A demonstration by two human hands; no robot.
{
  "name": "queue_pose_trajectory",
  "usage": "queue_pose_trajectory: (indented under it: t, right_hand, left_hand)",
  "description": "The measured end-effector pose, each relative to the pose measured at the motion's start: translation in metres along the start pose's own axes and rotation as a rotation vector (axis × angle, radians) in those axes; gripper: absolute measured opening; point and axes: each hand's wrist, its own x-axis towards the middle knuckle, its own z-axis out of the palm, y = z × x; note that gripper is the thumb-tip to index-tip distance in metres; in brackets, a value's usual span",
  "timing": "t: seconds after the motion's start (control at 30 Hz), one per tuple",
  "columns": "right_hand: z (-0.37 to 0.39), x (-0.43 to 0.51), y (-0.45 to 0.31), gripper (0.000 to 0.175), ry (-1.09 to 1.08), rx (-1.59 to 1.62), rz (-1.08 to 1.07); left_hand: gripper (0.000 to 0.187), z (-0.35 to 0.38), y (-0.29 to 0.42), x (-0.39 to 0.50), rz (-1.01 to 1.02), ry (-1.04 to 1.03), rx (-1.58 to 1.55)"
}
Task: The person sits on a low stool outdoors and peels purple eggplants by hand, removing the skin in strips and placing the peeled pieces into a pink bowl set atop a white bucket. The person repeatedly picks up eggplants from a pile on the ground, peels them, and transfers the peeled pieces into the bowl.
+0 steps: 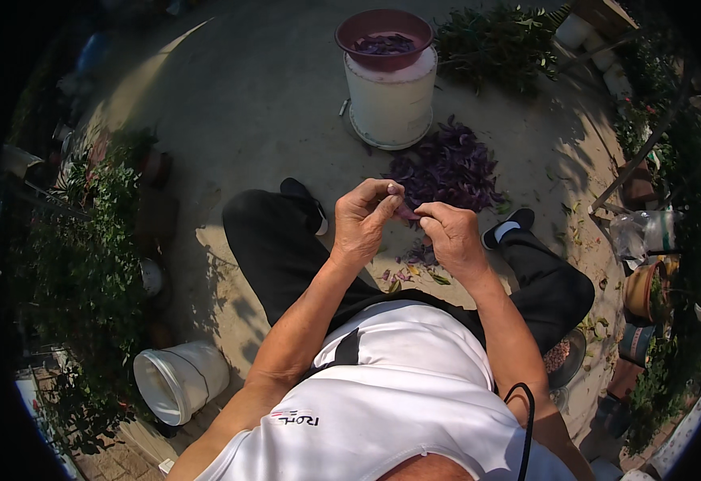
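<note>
My left hand holds a purple bean pod between thumb and fingers, above the ground between my knees. My right hand pinches the other end of the same pod. A small pale purple bit shows at my left fingertips. Beyond my hands, a heap of dark purple pods lies on the concrete. Smaller purple scraps are scattered below my hands. A reddish-brown plastic basin with purple pods in it stands on a white bucket.
A white bucket lies tipped on its side at left. Beside my right leg is a bowl of pinkish beans or seeds. Cut leafy stems lie behind the heap. Potted plants line both sides, including a tan pot.
</note>
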Motion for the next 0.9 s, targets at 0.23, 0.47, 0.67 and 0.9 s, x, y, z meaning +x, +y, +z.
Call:
queue_pose_trajectory:
  t: [0.23, 0.47, 0.67, 0.9]
  right_hand:
    - [0.002, -0.004, -0.001, 0.013, 0.074, -0.1, -0.141]
    - [-0.009, -0.011, 0.0, 0.003, 0.113, -0.442, -0.27]
    - [-0.004, -0.013, -0.001, 0.015, 0.025, -0.602, -0.437]
    - [0.015, -0.015, 0.0, 0.015, 0.159, -0.562, -0.411]
  left_hand:
    - [0.01, 0.003, 0.0, -0.006, 0.022, -0.045, 0.014]
    - [0.029, 0.006, 0.024, -0.003, 0.239, -0.156, 0.705]
    - [0.02, 0.021, 0.026, -0.008, 0.606, -0.431, 1.352]
    - [0.024, 0.014, 0.004, -0.023, 0.375, -0.306, 1.295]
